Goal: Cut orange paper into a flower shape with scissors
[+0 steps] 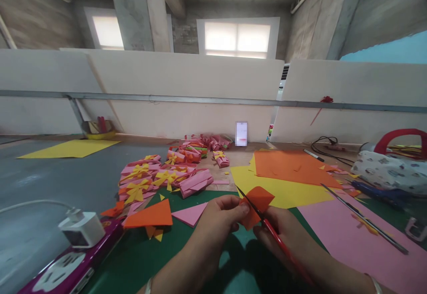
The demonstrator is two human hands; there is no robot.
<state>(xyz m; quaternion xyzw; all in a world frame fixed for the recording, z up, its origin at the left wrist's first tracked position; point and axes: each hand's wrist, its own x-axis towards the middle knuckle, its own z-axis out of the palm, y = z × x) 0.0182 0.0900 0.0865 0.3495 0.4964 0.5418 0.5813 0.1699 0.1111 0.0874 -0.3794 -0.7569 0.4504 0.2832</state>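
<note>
Near the middle of the green cutting mat (133,258), my left hand (222,218) pinches a small folded piece of orange paper (263,197) between thumb and fingers. My right hand (290,234) is closed on red-handled scissors (275,234). One dark pointed blade crosses the front of the orange paper, its tip pointing up and left; the other blade is hidden. To the left of my left hand lie a pink paper triangle (191,214) and a folded orange paper piece (150,215), with small orange and yellow scraps (158,234) beside it.
Pink paper candy shapes with yellow bows (143,178) are piled behind left. Yellow (245,180), orange (287,165) and pink sheets (333,223) lie right, with a metal rod (367,220). A purple power strip (66,267) with white charger (83,229) stands front left; a phone (241,134) leans behind.
</note>
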